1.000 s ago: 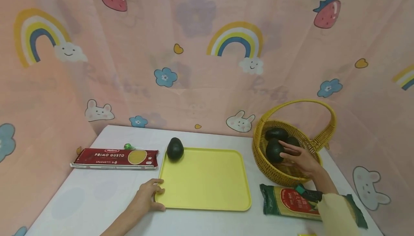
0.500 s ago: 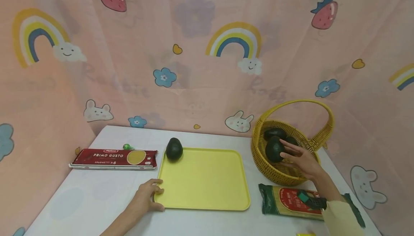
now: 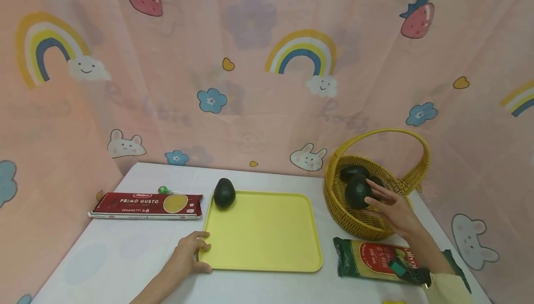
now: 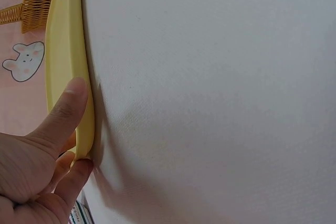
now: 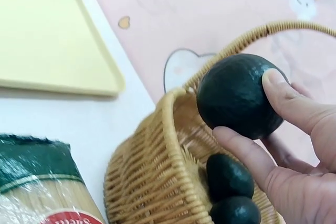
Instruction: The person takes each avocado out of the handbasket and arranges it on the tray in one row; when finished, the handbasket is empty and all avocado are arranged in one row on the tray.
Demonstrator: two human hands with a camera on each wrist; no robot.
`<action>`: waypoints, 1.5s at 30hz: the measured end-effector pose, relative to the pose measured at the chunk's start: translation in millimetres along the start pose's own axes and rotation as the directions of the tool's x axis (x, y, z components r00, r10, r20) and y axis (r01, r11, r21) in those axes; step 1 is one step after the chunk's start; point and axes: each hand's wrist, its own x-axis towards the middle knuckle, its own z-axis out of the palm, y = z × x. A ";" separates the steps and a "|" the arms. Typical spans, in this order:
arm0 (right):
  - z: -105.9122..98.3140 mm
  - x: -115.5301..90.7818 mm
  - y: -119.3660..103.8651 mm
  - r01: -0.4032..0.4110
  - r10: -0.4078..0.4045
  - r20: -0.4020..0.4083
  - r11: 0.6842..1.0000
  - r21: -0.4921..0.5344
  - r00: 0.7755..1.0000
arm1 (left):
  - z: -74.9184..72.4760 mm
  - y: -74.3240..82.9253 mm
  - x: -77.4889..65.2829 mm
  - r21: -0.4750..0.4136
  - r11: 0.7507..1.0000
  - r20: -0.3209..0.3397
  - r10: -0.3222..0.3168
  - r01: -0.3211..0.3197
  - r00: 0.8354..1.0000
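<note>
My right hand (image 3: 394, 211) grips a dark green avocado (image 5: 236, 95) between thumb and fingers, over the opening of a yellow-brown wicker basket (image 5: 149, 166). Two more avocados lie inside it; the lower one (image 5: 236, 211) and its neighbour (image 5: 228, 177) show below the held fruit in the right wrist view. At the near left corner of a yellow tray (image 3: 263, 234), my left hand (image 3: 185, 254) pinches the rim, thumb along the front side and fingers round the corner. Another avocado (image 3: 224, 193) stands on the tray's far left corner.
Left of the tray lies a red spaghetti pack (image 3: 146, 205), with a green-wrapped lollipop (image 3: 163, 189) behind it. A green and clear pasta pack (image 3: 367, 258) lies before the basket, partly under my right forearm. A patterned pink cloth (image 3: 250, 123) hangs behind the white table.
The held avocado has shifted slightly right and up in my right hand, and the right wrist has moved a little to the right. My left hand stays on the tray corner.
</note>
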 end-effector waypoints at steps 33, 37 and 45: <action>89.4 4.0 21.7 -0.071 0.071 -0.003 0.993 -0.099 0.997 | 0.4 1.2 0.0 0.003 1.000 -0.007 0.006 -0.006 1.000; 98.4 10.7 28.4 -0.077 0.077 -0.005 0.996 -0.046 0.997 | 0.8 1.8 -0.5 0.004 1.000 -0.006 0.002 -0.002 1.000; 113.3 29.6 42.0 -0.077 0.077 0.059 0.997 0.009 0.995 | 0.4 0.6 1.0 0.001 1.000 -0.001 0.003 -0.003 1.000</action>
